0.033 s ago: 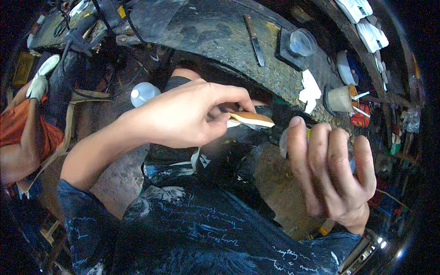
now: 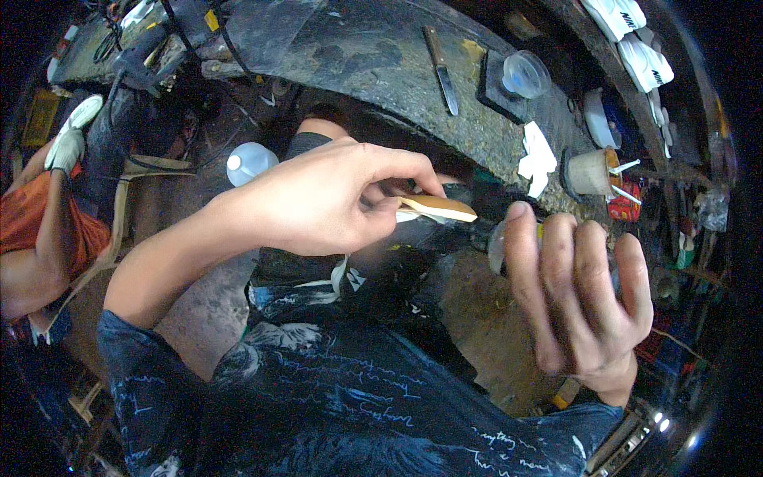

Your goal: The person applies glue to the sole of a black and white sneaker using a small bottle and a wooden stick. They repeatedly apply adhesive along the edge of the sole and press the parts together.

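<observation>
Far left: a co-worker's gloved hand (image 2: 65, 151) is beside a pale sole-like piece (image 2: 85, 113), over orange clothing (image 2: 54, 211). Next, a whitish plastic bottle (image 2: 252, 164) sits beyond your forearm.

Your left hand (image 2: 330, 199) has the tan strip (image 2: 447, 207) pinched between thumb and fingers at its near end; the free end points right, toward your other hand. So the strip is in the air in front of you, well apart from the bench top. Done, as far as I see: it's picked up. Not done: it isn't laid down on anything. A white layer shows under it; can't tell if the two are joined. How much work remains on it, can't tell either.

On the bench (image 2: 373, 67), the knife (image 2: 441, 71) lies unheld. Right of it, a clear tub (image 2: 526, 74) is on a dark block, with white paper (image 2: 538, 159) nearer you.

Your right hand (image 2: 584, 302) is up, fingers bent, apart from the strip. A clear container (image 2: 497, 250) shows behind the fingers; whether you're gripping it, can't tell. Beyond: a beige cup (image 2: 588, 172) with white sticks in it, then a red packet (image 2: 624, 205).
</observation>
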Tool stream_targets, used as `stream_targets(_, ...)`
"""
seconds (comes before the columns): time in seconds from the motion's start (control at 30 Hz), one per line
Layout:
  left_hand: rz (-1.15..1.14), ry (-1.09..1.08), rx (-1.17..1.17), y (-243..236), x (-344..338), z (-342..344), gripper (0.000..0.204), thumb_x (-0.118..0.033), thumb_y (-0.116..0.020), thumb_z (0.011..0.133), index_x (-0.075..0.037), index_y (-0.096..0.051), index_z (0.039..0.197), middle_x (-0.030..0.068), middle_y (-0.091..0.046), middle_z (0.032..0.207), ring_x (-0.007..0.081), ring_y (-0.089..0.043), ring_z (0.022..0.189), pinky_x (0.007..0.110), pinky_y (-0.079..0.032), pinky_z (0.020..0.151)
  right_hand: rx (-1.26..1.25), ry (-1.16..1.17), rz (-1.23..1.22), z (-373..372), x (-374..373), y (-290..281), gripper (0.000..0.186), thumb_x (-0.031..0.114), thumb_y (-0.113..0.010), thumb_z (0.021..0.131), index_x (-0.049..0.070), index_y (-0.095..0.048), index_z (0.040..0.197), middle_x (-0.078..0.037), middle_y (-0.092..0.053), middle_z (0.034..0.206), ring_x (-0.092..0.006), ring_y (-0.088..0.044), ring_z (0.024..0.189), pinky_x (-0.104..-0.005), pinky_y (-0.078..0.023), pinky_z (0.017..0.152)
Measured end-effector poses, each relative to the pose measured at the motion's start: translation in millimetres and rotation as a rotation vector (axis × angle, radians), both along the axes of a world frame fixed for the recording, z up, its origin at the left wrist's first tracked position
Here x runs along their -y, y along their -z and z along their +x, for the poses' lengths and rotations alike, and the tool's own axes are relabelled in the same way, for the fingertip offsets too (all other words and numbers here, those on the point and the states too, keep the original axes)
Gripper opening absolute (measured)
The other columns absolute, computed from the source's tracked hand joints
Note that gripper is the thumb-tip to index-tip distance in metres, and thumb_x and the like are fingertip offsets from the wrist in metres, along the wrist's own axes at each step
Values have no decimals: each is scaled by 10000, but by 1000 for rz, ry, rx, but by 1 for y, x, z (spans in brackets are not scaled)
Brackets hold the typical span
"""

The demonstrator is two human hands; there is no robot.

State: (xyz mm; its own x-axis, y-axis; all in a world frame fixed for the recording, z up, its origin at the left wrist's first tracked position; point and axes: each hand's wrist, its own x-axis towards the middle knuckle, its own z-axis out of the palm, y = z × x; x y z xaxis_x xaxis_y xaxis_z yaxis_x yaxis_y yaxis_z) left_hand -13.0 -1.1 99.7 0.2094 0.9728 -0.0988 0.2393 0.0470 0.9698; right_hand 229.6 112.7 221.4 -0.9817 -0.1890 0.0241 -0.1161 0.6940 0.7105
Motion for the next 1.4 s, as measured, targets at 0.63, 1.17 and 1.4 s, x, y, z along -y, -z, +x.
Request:
stream_targets(0.63, 169, -350, -451, 17, -26, 15, 361, 11, -630, 956, 2, -767, 1290, 265, -788, 942, 326, -835, 906, 413, -645, 804, -959, 624, -1943, -16, -6, 179, 392, 275, -650, 1140, 9, -584, 1421, -55, -659, 1208, -148, -588, 1093, -317, -482, 1006)
stream_targets(1.17, -296, -153, 245, 12, -4, 25, 491, 55, -639, 973, -34, -704, 1452, 143, -793, 1314, 211, -750, 1225, 334, -616, 1027, -914, 408, -1978, 34, 16, 195, 488, 277, -721, 1073, -8, -570, 1440, -161, -702, 1358, -237, -672, 1222, -386, -510, 1089)
stream_targets(1.4, -292, -227, 202, 18, 7, 31, 513, 59, -604, 961, -27, -698, 1459, 160, -817, 1280, 204, -765, 1209, 325, -598, 1039, -920, 426, -1955, 35, 19, 195, 508, 304, -733, 1067, -10, -569, 1432, -180, -696, 1367, -252, -680, 1219, -401, -512, 1101)
